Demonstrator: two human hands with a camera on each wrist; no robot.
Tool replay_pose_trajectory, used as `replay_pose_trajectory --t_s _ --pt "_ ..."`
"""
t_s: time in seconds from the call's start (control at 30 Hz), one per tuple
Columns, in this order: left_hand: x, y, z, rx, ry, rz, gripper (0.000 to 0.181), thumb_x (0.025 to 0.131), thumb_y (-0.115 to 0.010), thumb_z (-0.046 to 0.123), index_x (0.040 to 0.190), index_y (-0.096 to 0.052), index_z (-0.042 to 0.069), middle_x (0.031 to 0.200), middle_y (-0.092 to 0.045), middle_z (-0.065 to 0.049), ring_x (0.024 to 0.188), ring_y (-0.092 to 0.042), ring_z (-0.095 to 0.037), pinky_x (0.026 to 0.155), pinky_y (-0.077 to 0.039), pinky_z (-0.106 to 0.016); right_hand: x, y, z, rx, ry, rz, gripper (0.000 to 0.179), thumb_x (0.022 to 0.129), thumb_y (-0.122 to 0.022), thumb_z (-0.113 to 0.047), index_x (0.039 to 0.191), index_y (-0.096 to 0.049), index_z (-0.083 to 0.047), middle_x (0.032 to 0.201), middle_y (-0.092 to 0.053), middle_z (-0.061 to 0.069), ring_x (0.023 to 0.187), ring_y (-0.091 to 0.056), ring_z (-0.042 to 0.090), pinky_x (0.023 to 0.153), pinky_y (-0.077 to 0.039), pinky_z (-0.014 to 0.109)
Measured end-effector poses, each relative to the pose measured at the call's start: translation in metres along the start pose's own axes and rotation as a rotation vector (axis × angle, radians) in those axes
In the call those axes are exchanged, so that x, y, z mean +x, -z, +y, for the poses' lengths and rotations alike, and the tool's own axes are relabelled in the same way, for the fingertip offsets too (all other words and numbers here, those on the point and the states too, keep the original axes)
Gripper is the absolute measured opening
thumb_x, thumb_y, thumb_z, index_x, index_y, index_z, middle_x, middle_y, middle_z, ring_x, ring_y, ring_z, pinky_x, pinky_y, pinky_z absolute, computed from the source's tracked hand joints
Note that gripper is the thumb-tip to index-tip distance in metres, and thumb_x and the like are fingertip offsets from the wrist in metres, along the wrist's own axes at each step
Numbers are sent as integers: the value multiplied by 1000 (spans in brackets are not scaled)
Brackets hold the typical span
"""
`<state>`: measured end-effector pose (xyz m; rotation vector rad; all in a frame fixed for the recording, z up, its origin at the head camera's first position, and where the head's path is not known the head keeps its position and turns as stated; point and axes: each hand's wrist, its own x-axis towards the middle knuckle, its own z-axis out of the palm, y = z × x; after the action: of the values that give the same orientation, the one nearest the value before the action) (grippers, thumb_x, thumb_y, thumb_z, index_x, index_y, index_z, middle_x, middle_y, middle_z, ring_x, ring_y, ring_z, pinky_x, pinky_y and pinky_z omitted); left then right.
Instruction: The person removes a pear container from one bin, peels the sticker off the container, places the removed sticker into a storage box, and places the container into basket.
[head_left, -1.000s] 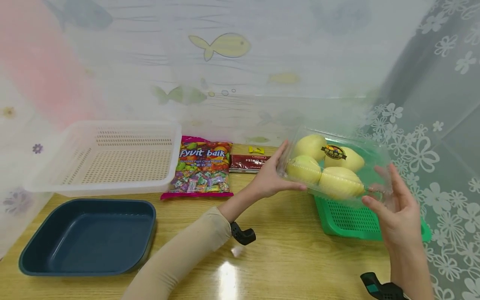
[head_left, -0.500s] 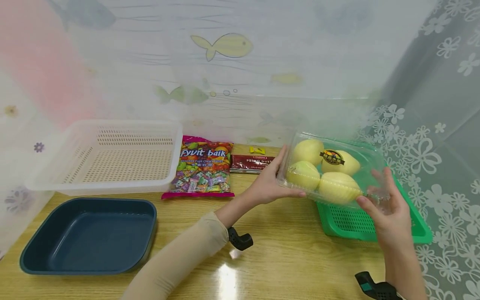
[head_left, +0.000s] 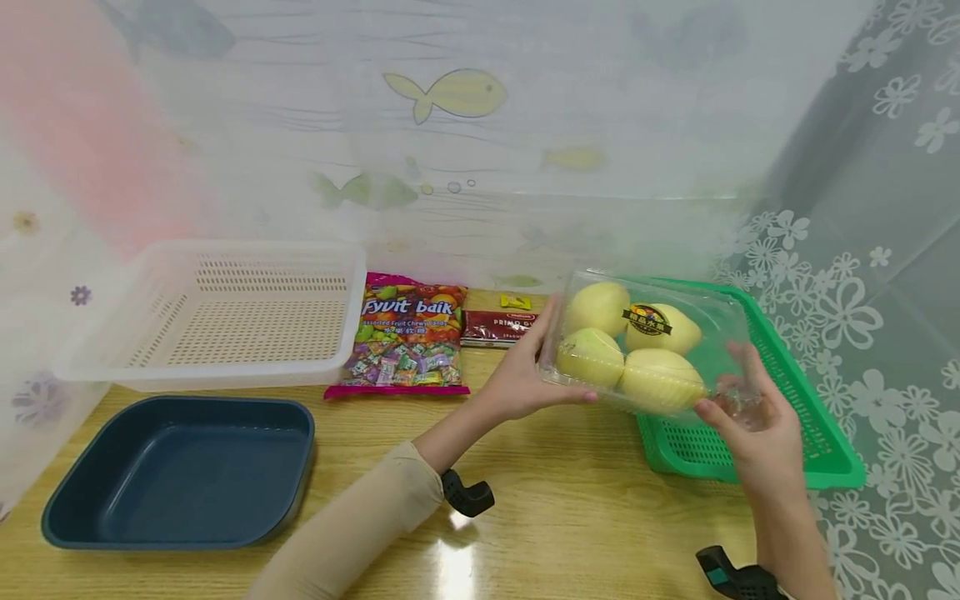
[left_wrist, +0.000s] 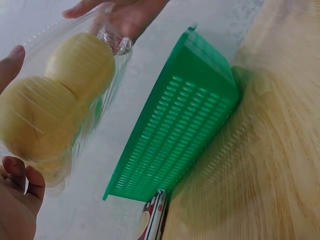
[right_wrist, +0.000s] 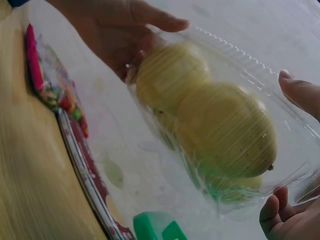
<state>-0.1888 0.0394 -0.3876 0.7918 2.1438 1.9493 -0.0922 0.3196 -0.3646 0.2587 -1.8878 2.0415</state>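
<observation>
Both hands hold a clear plastic clamshell box [head_left: 708,333] between them, one at each end. Inside lie several large pale yellow fruits [head_left: 660,380], and a black and gold label [head_left: 648,320] is stuck on the lid. My left hand [head_left: 525,379] grips the left end, thumb along the near edge. The right end is gripped by my right hand [head_left: 763,437], its far fingers showing through the plastic. The box is tilted and overlaps the green basket [head_left: 832,454] in the head view; the left wrist view shows it raised off the table, apart from the basket [left_wrist: 170,125].
A white perforated basket [head_left: 341,329] and a dark blue tub [head_left: 303,450] stand on the left. At the back lie a candy bag [head_left: 408,333], a dark red spaghetti packet [head_left: 498,327] and a small yellow packet [head_left: 516,302]. Patterned sheeting [head_left: 637,108] hangs behind.
Both hands have carried the box of fruit leftward and slightly toward the body. More of the green basket's right side and back rim now shows.
</observation>
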Motion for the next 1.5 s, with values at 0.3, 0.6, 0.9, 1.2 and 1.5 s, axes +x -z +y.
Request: replay_pose_trajectory --t_s 0.3,0.6,0.9,1.2,1.5 --pt "-15 6 -3 32 13 30 132 77 -98 28 169 -4 42 176 -10 14 161 -23 -20 124 -34 -51 -5 -7 7 -27 -1 -55 89 97 -62 20 170 -21 -11 168 -34 2 107 -50 11 79 -53 13" --pt "-32 14 -8 9 33 80 134 75 -99 27 168 -4 46 176 -13 13 161 -24 -23 121 -38 -54 -8 -16 14 -109 -49 -83 90 98 -63 15 171 -17 -11 168 -34 -1 108 -50 9 84 -50 12" --pt "-47 19 -13 56 14 114 138 74 -100 25 170 -2 40 177 -10 7 161 -20 -24 122 -35 -53 -12 -24 20 -113 -61 -100 96 96 -66 16 171 -13 -13 176 -23 6 108 -51 9 82 -49 14" --pt "-65 25 -10 104 1 156 138 73 -101 26 171 -3 33 177 -12 2 161 -21 -29 123 -33 -57 -15 -37 23 -61 -33 -115 100 94 -66 20 171 -15 -16 177 -23 3 105 -51 11 78 -51 16" --pt "-81 34 -11 122 19 183 139 72 -101 30 172 -6 27 178 -10 3 163 -15 -28 124 -29 -57 -18 -48 28 -14 -21 -155 105 91 -68 22 171 -10 -12 178 -21 3 101 -51 9 77 -51 14"
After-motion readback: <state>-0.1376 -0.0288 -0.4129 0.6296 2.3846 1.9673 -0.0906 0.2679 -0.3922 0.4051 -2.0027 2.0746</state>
